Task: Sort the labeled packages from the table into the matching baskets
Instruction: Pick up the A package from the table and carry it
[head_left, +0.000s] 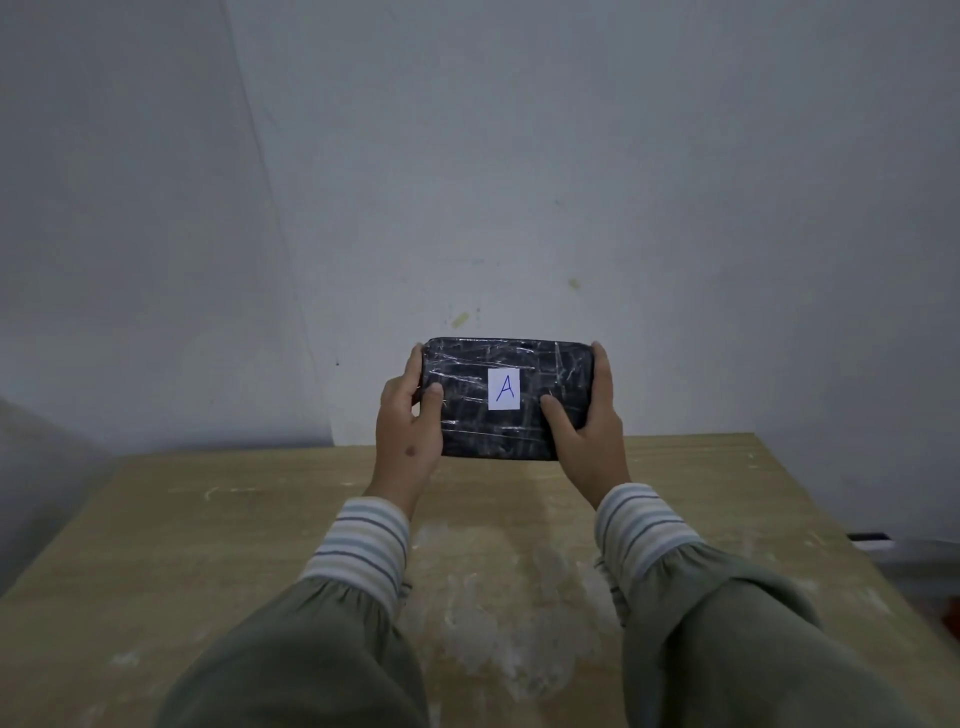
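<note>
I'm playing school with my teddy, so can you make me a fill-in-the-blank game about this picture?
1. The white label on the black package shows the letter ____.
2. The package is held by ____ hands, the left hand and the right hand.
3. The cuffs at the wrists have a ____ pattern.
4. Below the package is a wooden ____.

Missing words: A; two; striped; table
</note>
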